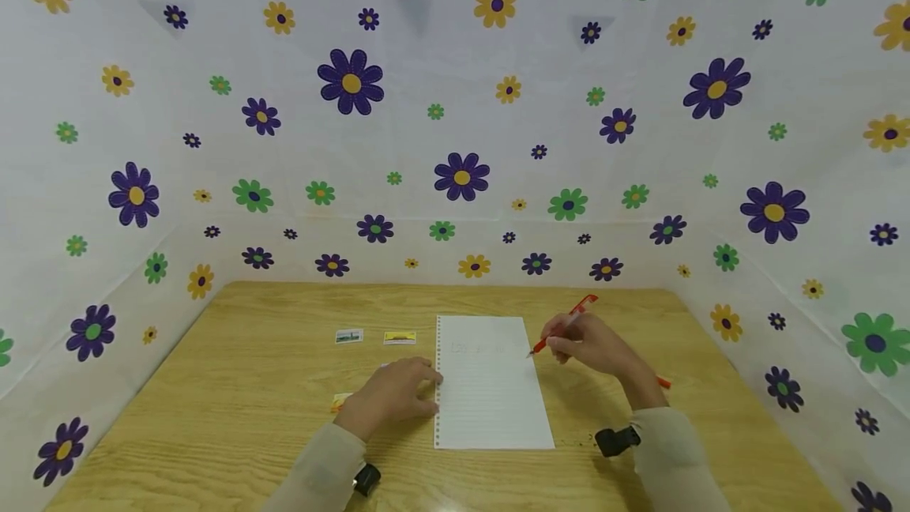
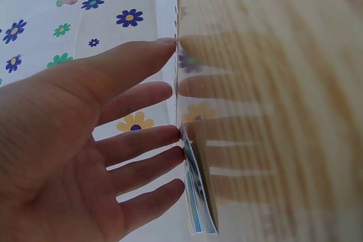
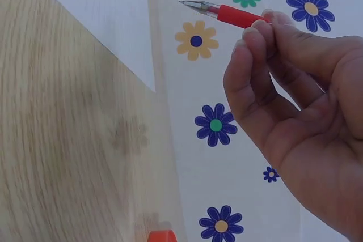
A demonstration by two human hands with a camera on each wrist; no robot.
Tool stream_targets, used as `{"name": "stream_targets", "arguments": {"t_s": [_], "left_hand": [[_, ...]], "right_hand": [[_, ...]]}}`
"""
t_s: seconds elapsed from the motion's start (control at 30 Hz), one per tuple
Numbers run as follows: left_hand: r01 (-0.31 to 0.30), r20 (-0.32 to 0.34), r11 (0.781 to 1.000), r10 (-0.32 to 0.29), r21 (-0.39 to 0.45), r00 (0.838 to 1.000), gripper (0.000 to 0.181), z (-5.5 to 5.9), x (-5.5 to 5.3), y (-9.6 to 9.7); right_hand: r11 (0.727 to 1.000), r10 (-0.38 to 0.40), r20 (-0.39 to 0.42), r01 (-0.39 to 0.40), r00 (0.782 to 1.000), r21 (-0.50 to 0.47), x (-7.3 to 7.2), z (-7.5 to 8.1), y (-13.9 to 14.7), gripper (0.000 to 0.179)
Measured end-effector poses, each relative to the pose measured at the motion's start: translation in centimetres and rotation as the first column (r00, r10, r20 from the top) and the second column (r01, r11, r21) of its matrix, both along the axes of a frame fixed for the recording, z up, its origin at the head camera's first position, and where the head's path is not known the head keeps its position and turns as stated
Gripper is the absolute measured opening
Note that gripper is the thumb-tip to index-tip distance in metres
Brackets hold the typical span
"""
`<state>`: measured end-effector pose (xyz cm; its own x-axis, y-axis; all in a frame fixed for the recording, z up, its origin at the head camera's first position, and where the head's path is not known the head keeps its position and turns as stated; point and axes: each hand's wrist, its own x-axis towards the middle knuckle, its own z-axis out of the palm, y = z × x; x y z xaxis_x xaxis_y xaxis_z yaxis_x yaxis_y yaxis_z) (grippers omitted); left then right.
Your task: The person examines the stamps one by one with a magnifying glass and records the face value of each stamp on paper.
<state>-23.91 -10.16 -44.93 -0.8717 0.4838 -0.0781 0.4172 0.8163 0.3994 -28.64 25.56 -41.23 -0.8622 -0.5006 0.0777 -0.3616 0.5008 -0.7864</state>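
Note:
A white lined sheet of paper [image 1: 490,401] with punched holes down its left edge lies on the table, faint marks near its top. My right hand [image 1: 586,342] pinches a red gel pen [image 3: 241,15] between thumb and fingers. The pen's bare tip points left, by the sheet's right edge; in the right wrist view it is off the surface. My left hand [image 1: 394,393] has its fingers spread and loosely extended, fingertips at the sheet's holed edge. In the left wrist view, small picture cards [image 2: 198,196] stand out beside its lower fingertips.
Two small picture cards, one greenish [image 1: 349,336] and one yellow [image 1: 400,337], lie left of the sheet. Another card [image 1: 340,402] is partly covered by the left hand. A red pen cap [image 3: 163,236] lies beyond the right wrist. Flower-printed cloth [image 1: 462,117] surrounds the wooden table [image 1: 213,385].

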Motion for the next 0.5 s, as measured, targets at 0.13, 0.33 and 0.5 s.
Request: {"name": "stream_targets", "arguments": {"t_s": [0.13, 0.33, 0.5], "left_hand": [[0.001, 0.017, 1.000, -0.002, 0.009, 1.000, 0.043, 0.1, 0.1, 0.1], [-0.007, 0.021, 1.000, 0.007, 0.006, 1.000, 0.044, 0.1, 0.1, 0.1], [-0.013, 0.007, 1.000, 0.013, -0.001, 1.000, 0.043, 0.0, 0.0, 0.1]], "right_hand": [[0.997, 0.034, 0.014, -0.033, 0.999, -0.073, -0.1, -0.4, -0.6, 0.014], [0.990, 0.055, 0.040, -0.049, 0.998, -0.135, -0.3, -0.9, -1.6, 0.019], [0.992, 0.057, 0.052, -0.051, 0.997, -0.115, -0.5, -1.4, -2.7, 0.023]]}}
